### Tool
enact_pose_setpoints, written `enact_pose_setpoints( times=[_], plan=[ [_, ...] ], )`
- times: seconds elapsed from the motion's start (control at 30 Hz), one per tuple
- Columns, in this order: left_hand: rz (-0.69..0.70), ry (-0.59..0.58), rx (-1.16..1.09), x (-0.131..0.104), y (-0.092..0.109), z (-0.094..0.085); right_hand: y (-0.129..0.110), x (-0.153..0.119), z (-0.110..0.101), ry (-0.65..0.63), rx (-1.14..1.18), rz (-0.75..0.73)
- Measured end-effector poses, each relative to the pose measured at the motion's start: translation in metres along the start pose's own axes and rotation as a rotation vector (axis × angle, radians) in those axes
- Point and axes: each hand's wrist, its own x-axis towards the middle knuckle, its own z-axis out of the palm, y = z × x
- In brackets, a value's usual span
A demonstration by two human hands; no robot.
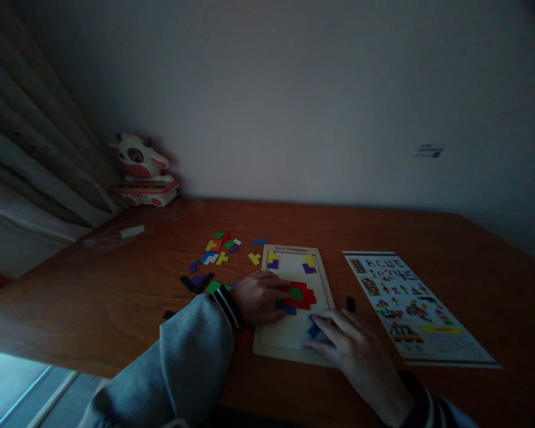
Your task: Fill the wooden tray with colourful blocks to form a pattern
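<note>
Head view: the right hand (pixel 353 343) has its grip closed about a blue piece (pixel 312 330), at the near right part of the board (pixel 276 339). The left hand (pixel 257 297) has a released grip, fingers extended beside the red pieces (pixel 310 297). The board lies on the desk (pixel 98 297), left of a printed sheet (pixel 410 309).

cow-shaped toy (pixel 139 169) beside pale curtain (pixel 31 142), and perhaps a label (pixel 430 151) on the wall (pixel 289 113)

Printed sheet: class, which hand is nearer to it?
Right. The right hand is left of the printed sheet; the left hand is farther left, across the left edge of the board.
</note>
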Motion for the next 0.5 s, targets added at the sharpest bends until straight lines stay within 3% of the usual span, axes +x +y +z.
enact_pose_setpoints(
  times=[0.37,0.5],
  plan=[
    [0.001,0.012,-0.002,-0.001,-0.001,0.003,0.009,-0.01,-0.017,-0.051,-0.17,-0.033],
    [-0.01,-0.004,-0.017,-0.001,-0.001,0.002,0.014,-0.004,-0.019,-0.127,-0.085,-0.034]
  ],
)
